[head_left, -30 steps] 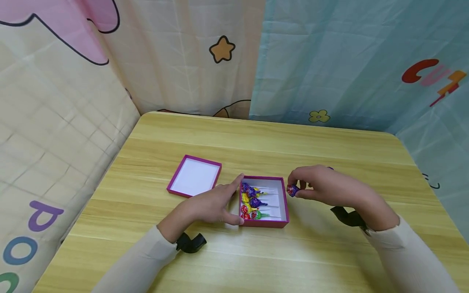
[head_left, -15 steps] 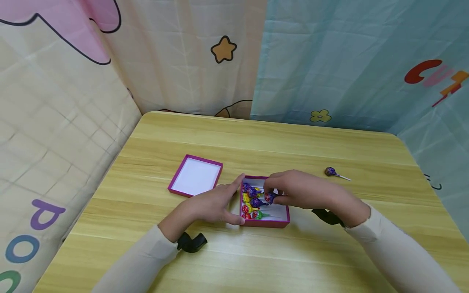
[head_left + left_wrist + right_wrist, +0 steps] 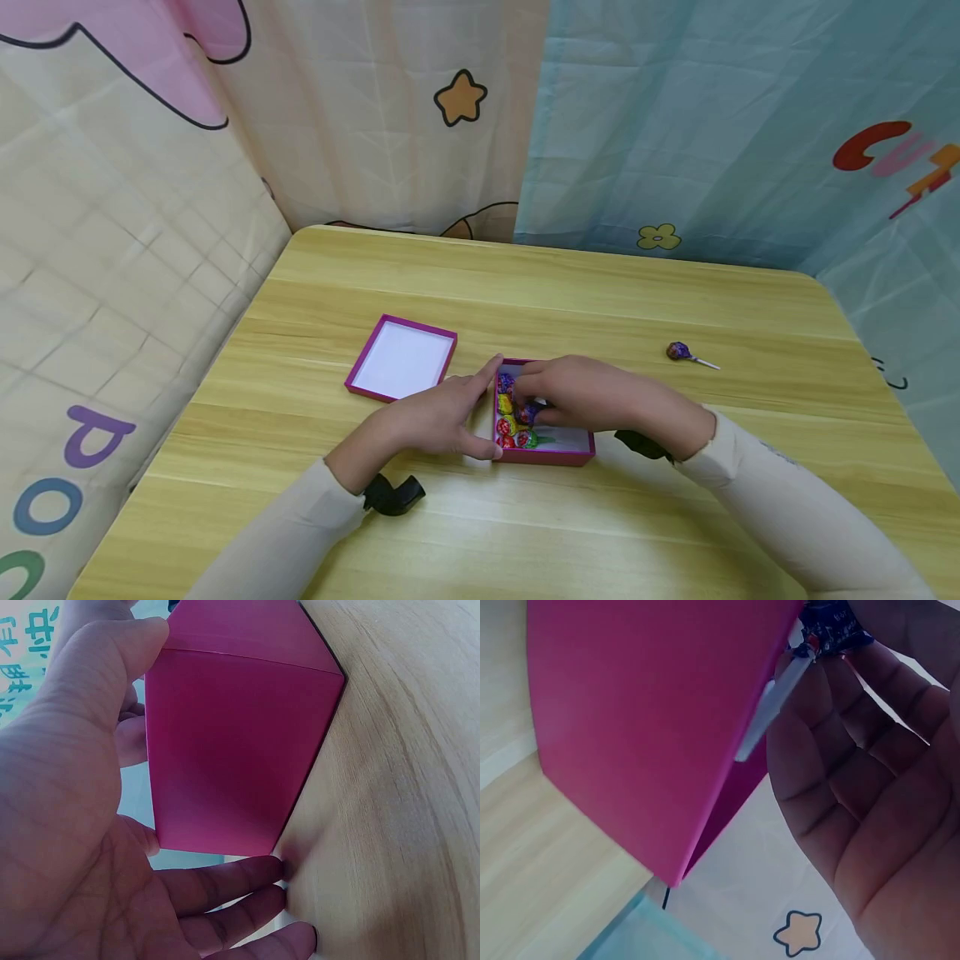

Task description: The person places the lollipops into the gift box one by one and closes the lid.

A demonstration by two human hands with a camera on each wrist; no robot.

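Note:
A magenta box (image 3: 546, 457) with a white inside stands on the table, holding several wrapped lollipops (image 3: 506, 426) along its left side. My left hand (image 3: 427, 417) holds the box by its left side, thumb at the front corner and index finger at the back corner; its other fingers hang below, beside the wall, in the left wrist view. Over the box, my right hand (image 3: 588, 393) pinches a purple-wrapped lollipop (image 3: 829, 630) whose white stick slants down by the box's rim. The back of this hand hides much of the box's inside in the head view.
The matching lid (image 3: 401, 358) lies upturned left of the box. Another purple lollipop (image 3: 678, 351) lies farther back on the right. Printed curtains (image 3: 600, 125) hang behind the wooden table (image 3: 465, 283).
My right hand has moved left from beside the box to inside it, carrying the lollipop among the others. The lollipop on the table came into full view. My left hand stays put.

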